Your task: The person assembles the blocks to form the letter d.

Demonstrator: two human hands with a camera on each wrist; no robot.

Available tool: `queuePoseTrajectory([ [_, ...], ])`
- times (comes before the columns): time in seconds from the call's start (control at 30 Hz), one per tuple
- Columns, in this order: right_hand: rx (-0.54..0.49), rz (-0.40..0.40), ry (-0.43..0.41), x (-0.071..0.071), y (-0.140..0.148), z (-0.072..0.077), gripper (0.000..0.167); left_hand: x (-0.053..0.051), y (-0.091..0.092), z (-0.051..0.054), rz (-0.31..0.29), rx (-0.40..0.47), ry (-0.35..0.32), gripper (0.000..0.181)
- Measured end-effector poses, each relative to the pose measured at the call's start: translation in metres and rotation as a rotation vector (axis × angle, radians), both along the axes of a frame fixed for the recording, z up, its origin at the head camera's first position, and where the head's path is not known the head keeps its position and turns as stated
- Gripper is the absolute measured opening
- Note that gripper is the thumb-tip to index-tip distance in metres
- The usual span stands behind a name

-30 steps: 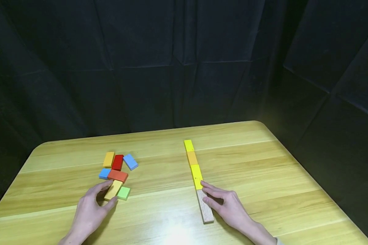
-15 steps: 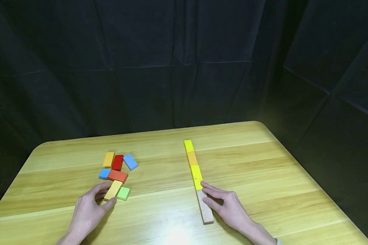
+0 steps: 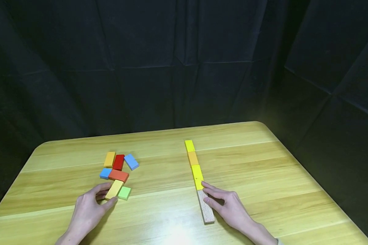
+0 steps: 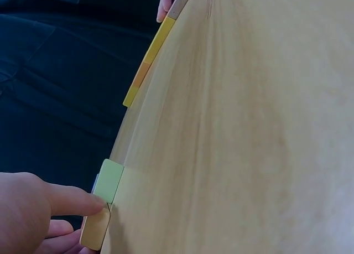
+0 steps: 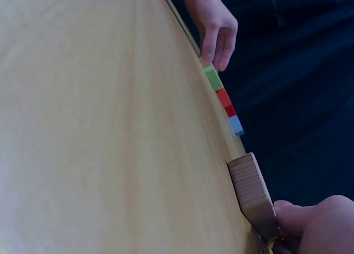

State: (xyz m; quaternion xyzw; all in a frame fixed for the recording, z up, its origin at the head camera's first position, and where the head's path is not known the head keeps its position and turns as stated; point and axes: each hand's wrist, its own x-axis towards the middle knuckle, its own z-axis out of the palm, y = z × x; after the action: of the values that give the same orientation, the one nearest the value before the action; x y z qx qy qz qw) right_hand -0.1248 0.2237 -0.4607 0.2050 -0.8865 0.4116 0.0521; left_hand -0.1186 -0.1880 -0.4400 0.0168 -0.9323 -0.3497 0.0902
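On the left of the table my left hand [image 3: 89, 209] holds a pale orange wooden block [image 3: 115, 190] between thumb and fingers. A light green block [image 3: 124, 193] lies against its right side, and a red-orange block [image 3: 118, 175] lies just beyond it. My right hand [image 3: 231, 206] touches a row of flat blocks with its fingertips. Its index finger rests by a long yellow block [image 3: 197, 175], its thumb on a plain wood block [image 3: 205, 207]. Farther up the row come an orange block [image 3: 192, 158] and a short yellow one [image 3: 189, 145]. The right hand's other fingers are mostly hidden.
Beyond the left hand lie an orange-yellow block [image 3: 109, 159], a dark red block [image 3: 118, 162], a light blue block [image 3: 131, 161] and a small blue block [image 3: 105, 173]. The wooden table [image 3: 233, 149] ends at a dark curtain [image 3: 141, 98] behind.
The left hand has moved very slightly, with its fingers and thumb closer about the pale orange block. The right hand and the row stay where they were.
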Motion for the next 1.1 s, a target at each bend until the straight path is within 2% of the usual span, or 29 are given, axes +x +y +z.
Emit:
queuePoseTrajectory([
  [0.2,0.004,0.016,0.012,-0.0013,0.0005,0.0002,0.038,-0.0001,-0.0008,0.0009,-0.002,0.011,-0.005,0.043],
  [0.47,0.014,0.009,0.030,-0.0018,0.0000,0.0008,0.036,-0.0001,-0.0019,0.0007,0.003,-0.004,0.041,0.039],
  [0.67,0.021,0.012,0.036,-0.0016,0.0001,0.0011,0.036,0.0003,-0.0026,0.0030,0.008,0.000,0.037,0.039],
  [0.9,0.028,0.014,0.039,-0.0007,-0.0002,0.0012,0.037,0.0009,-0.0020,0.0049,-0.002,0.052,0.040,0.038],
  [1.1,0.028,0.011,0.043,0.0002,0.0001,0.0006,0.037,0.0005,-0.0017,0.0069,-0.007,0.079,0.075,0.039],
])
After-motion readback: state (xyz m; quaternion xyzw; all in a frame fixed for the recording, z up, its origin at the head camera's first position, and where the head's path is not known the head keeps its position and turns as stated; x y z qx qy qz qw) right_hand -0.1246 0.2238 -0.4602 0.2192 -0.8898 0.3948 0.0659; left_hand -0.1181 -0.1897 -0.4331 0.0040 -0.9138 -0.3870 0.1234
